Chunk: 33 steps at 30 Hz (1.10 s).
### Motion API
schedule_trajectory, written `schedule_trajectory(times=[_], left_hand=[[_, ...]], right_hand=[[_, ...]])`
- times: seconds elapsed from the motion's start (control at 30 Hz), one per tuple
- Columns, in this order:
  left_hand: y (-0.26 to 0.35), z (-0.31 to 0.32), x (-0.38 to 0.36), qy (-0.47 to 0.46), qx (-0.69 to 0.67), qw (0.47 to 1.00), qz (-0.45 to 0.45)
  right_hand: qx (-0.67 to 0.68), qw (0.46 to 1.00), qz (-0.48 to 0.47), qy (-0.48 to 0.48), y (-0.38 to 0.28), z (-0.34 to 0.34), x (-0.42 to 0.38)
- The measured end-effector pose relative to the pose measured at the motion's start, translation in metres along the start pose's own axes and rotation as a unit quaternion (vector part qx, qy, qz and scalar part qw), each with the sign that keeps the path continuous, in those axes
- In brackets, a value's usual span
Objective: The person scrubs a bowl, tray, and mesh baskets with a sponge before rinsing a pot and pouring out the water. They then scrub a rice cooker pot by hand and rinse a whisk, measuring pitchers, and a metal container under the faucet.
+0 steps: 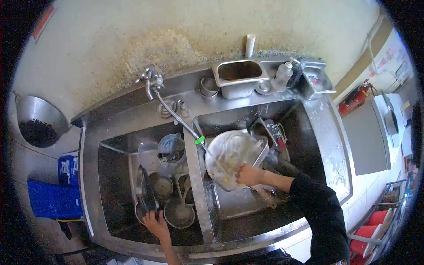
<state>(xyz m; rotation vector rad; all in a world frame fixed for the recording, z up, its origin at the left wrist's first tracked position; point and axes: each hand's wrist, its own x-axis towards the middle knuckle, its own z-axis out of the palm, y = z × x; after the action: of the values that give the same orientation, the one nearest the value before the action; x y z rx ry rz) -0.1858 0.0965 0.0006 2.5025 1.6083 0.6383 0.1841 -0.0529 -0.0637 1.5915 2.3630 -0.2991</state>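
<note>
In the left basin my left hand point(157, 226) has its fingers curled at the lower edge of a dark round pan point(145, 187), which stands tilted on its side. Metal bowls point(179, 214) and a clear plastic jug point(171, 148) lie around it. Over the right basin my right hand point(249, 175) is closed, inside or at the rim of a wide, suds-streaked metal bowl point(225, 152). What its fingers hold is hidden. A hose point(176, 115) with a green band runs from the wall tap to this bowl.
Behind the basins stand a deep steel container point(240, 90), a pump bottle point(282, 76) and small cups point(209, 87). A rectangular metal tray point(240, 203) lies in the right basin. Blue crates point(55, 196) are at left, red containers point(366, 238) at lower right.
</note>
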Motion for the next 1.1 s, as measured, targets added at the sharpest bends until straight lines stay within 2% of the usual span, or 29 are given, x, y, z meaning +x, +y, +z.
schedule_trajectory(times=[0.03,0.13,0.2,0.23,0.27,0.33,0.37,0.43,0.47,0.5,0.53,0.57,0.6,0.63,0.67,0.73,0.8,0.83,0.87,0.93,1.0,1.03,1.1], left_hand=[[-0.028,0.010,-0.008,-0.087,0.018,0.996,0.015],[0.054,-0.038,0.017,-0.019,-0.252,0.967,-0.026],[0.097,-0.052,0.022,-0.097,-0.385,0.913,0.093],[0.137,-0.066,0.035,-0.108,-0.384,0.903,0.157],[0.169,-0.079,0.042,-0.117,-0.379,0.890,0.223],[0.183,-0.047,0.037,-0.242,-0.398,0.870,0.162],[0.189,-0.040,0.038,-0.250,-0.454,0.848,0.107],[0.196,-0.037,0.041,-0.270,-0.554,0.788,-0.005],[0.193,-0.039,0.042,-0.262,-0.605,0.750,-0.055],[0.188,-0.040,0.044,-0.251,-0.653,0.707,-0.105],[0.184,-0.043,0.048,-0.238,-0.696,0.660,-0.153],[0.184,-0.053,0.051,-0.249,-0.723,0.622,-0.168],[0.185,-0.056,0.055,-0.257,-0.715,0.625,-0.180],[0.186,-0.059,0.059,-0.268,-0.705,0.628,-0.193],[0.185,-0.061,0.058,-0.282,-0.690,0.633,-0.209],[0.177,-0.067,0.056,-0.280,-0.719,0.617,-0.156],[0.167,-0.074,0.054,-0.273,-0.744,0.600,-0.105],[0.164,-0.075,0.041,-0.251,-0.668,0.696,-0.074],[0.171,-0.078,0.024,-0.218,-0.626,0.736,-0.137],[0.123,-0.001,-0.021,-0.294,-0.426,0.850,-0.101],[0.107,0.035,-0.056,-0.290,-0.470,0.831,-0.076],[0.115,0.015,-0.044,-0.391,-0.476,0.776,-0.134],[0.139,-0.049,-0.031,-0.405,-0.506,0.754,-0.104]], right_hand=[[0.024,0.998,0.013,0.051,0.006,-0.042,-0.008],[0.145,0.976,0.008,0.162,0.024,-0.128,-0.034],[0.287,0.948,-0.016,0.135,0.020,-0.193,-0.048],[0.354,0.927,-0.031,0.122,0.018,-0.217,-0.053],[0.345,0.924,-0.030,0.165,0.016,-0.232,-0.059],[0.323,0.911,-0.030,0.254,0.010,-0.253,-0.067],[0.255,0.904,0.041,0.340,0.007,-0.252,-0.075],[0.273,0.810,0.218,0.471,-0.010,-0.253,-0.103],[0.238,0.737,0.325,0.542,-0.021,-0.239,-0.121],[0.372,0.577,0.462,0.561,-0.041,-0.233,-0.135],[0.448,0.466,0.457,0.611,-0.046,-0.185,-0.146],[0.472,0.462,0.465,0.589,-0.050,-0.136,-0.158],[0.478,0.523,0.455,0.540,-0.061,-0.110,-0.164],[0.600,0.480,0.380,0.515,-0.071,-0.100,-0.158],[0.627,0.486,0.330,0.511,-0.078,-0.092,-0.158],[0.595,0.453,0.345,0.568,-0.093,-0.107,-0.158],[0.592,0.399,0.315,0.626,-0.116,-0.127,-0.161],[0.590,0.369,0.298,0.653,-0.125,-0.130,-0.159],[0.635,0.368,0.376,0.567,-0.131,-0.115,-0.160],[0.692,0.353,0.510,0.369,-0.155,-0.065,-0.160],[0.656,0.293,0.601,0.350,-0.179,-0.039,-0.152],[0.677,0.267,0.541,0.421,-0.186,-0.054,-0.151],[0.693,0.255,0.511,0.441,-0.191,-0.071,-0.163]])
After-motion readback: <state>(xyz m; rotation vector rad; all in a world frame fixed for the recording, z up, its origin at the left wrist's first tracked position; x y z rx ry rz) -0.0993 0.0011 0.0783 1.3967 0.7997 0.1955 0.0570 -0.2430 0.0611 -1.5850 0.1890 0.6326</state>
